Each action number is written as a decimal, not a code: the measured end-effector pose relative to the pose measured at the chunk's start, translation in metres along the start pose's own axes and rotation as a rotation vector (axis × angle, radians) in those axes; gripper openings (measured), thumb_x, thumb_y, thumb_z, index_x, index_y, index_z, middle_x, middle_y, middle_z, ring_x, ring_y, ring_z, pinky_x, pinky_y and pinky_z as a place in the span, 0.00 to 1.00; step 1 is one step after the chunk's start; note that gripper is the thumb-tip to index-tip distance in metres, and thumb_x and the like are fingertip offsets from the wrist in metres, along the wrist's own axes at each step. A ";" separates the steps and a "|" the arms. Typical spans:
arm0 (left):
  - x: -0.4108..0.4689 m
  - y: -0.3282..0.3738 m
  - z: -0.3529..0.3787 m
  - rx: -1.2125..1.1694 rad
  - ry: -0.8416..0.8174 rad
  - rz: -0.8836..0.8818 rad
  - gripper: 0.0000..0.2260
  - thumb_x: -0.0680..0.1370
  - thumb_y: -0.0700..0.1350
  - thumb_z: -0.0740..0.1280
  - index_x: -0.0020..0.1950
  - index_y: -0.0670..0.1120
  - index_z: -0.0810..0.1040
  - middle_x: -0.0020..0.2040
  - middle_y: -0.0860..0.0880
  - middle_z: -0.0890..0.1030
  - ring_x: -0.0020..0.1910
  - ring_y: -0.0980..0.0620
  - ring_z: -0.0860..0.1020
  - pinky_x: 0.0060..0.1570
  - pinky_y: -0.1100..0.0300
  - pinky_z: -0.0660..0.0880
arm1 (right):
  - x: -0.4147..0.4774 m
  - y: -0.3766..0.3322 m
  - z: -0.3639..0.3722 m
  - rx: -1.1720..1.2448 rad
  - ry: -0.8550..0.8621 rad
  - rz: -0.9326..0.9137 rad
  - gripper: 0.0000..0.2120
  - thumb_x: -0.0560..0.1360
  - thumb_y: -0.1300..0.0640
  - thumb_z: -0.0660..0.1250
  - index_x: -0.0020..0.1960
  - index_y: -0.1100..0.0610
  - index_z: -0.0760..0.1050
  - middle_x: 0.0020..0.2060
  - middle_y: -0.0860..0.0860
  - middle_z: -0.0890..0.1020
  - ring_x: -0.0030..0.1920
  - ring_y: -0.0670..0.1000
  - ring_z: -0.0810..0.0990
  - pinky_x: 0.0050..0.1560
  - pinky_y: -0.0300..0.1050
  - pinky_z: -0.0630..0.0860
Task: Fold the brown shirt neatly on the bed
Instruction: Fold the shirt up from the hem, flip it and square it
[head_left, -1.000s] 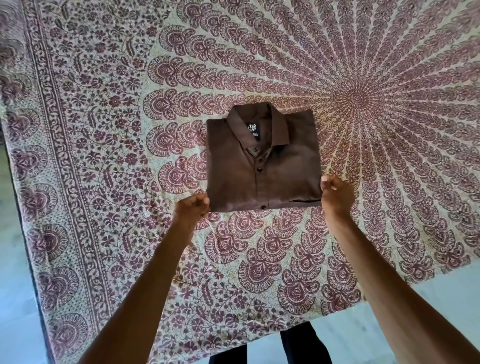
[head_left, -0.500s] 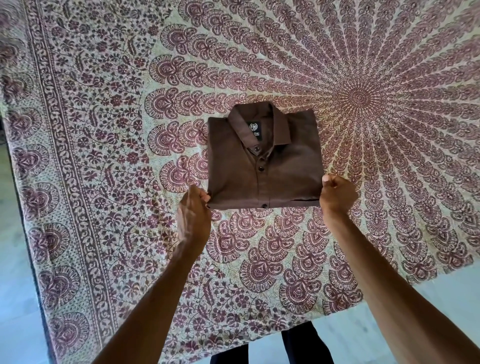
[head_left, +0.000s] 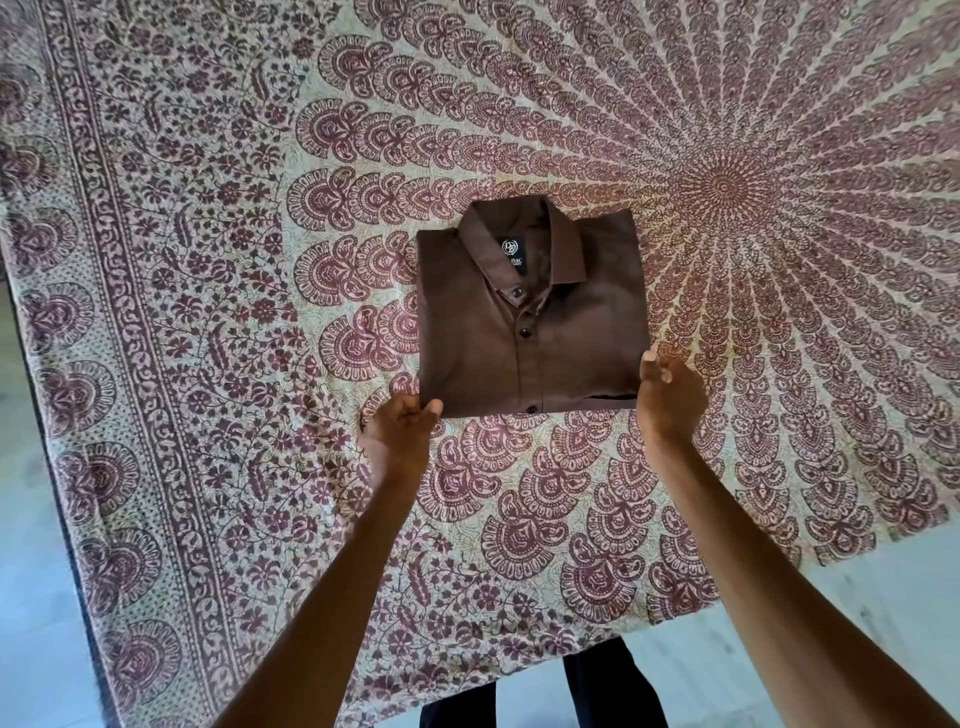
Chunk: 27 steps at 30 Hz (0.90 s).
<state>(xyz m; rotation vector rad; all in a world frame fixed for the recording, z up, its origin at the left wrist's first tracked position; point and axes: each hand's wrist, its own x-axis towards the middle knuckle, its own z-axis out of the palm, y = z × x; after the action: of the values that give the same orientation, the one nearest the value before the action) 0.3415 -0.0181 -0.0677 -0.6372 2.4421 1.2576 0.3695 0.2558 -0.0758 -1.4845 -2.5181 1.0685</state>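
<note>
The brown shirt (head_left: 530, 332) lies folded into a compact rectangle on the patterned bed cover (head_left: 218, 291), collar and black label facing up, buttons down the middle. My left hand (head_left: 400, 436) rests at the shirt's near left corner, with loose fingertips touching the edge. At the near right corner sits my right hand (head_left: 670, 395), its fingers slightly spread against the side of the fold. Neither hand visibly grips the cloth.
The bed cover has a maroon mandala print, its centre (head_left: 722, 187) to the right of the shirt. The bed's near edge (head_left: 519, 670) runs just above my dark trouser legs (head_left: 597, 691). Pale floor (head_left: 36, 597) shows at the left and at the lower right.
Both hands were closed on the shirt's near corners; now their fingers have loosened and lie against the edges. The shirt has settled flat and stayed in place.
</note>
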 end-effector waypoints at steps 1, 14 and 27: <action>-0.001 0.002 0.002 0.024 0.013 0.019 0.11 0.75 0.44 0.71 0.35 0.46 0.72 0.30 0.51 0.76 0.28 0.56 0.74 0.28 0.65 0.66 | -0.002 0.001 0.000 0.006 -0.003 -0.015 0.16 0.81 0.53 0.59 0.48 0.65 0.78 0.40 0.58 0.81 0.38 0.53 0.74 0.35 0.43 0.63; 0.014 0.011 -0.005 0.175 -0.107 0.138 0.17 0.78 0.46 0.68 0.30 0.46 0.67 0.27 0.52 0.69 0.26 0.57 0.65 0.26 0.64 0.58 | 0.007 0.005 0.001 0.106 -0.007 0.041 0.14 0.79 0.53 0.64 0.48 0.64 0.80 0.42 0.57 0.83 0.39 0.52 0.77 0.36 0.44 0.72; 0.024 0.023 -0.008 0.063 -0.169 -0.241 0.17 0.83 0.49 0.56 0.43 0.41 0.77 0.40 0.41 0.79 0.36 0.46 0.76 0.37 0.55 0.74 | 0.000 0.012 -0.002 0.081 -0.010 -0.040 0.15 0.81 0.56 0.60 0.43 0.65 0.77 0.35 0.54 0.77 0.36 0.52 0.71 0.33 0.46 0.64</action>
<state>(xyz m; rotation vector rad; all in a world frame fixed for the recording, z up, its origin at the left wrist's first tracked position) 0.3081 -0.0182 -0.0591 -0.7498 2.1843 1.0888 0.3798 0.2604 -0.0810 -1.4066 -2.4674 1.1596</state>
